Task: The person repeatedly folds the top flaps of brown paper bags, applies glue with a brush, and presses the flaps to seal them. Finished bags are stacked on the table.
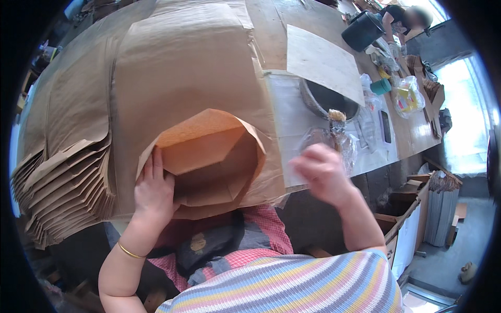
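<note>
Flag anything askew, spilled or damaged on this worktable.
The pale board lies askew, covering only part of the dark round basin. At left, the stacked paper bags fan out unevenly. No spill or damage is evident.

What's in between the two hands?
In the head view, from left hand to right hand: the open paper bag, brown paper, then white sheet.

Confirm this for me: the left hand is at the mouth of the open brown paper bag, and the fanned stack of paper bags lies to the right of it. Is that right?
Not quite: the fanned stack of paper bags lies to the left of the open brown paper bag, as the head view shows. The left hand is indeed at its mouth.
</note>
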